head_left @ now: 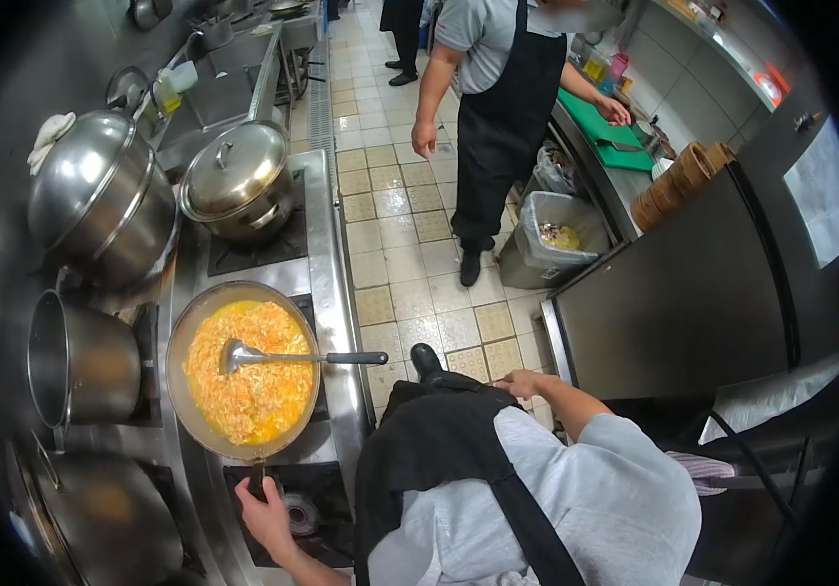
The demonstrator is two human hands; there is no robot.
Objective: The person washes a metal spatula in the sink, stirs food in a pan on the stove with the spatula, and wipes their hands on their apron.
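My left hand [265,513] is closed round the handle of a wide frying pan [177,391], which stands on the stove. A loose orange-yellow mixture [244,391], much like egg with shreds in it, fills the pan. Across the pan lies a ladle [273,357], its bowl in the mixture and its black handle sticking out past the rim to the right. At my waist, my right hand [522,384] has its fingers curled at the edge of my black apron [439,420]; the fingertips are partly hidden.
Around the pan stand a lidded pot [239,181], a steel steamer [102,195], an open deep pot [87,361] and another large pot [107,518]. A co-worker [507,117] stands in the tiled aisle by a green cutting board [600,132] and a waste bin [556,239].
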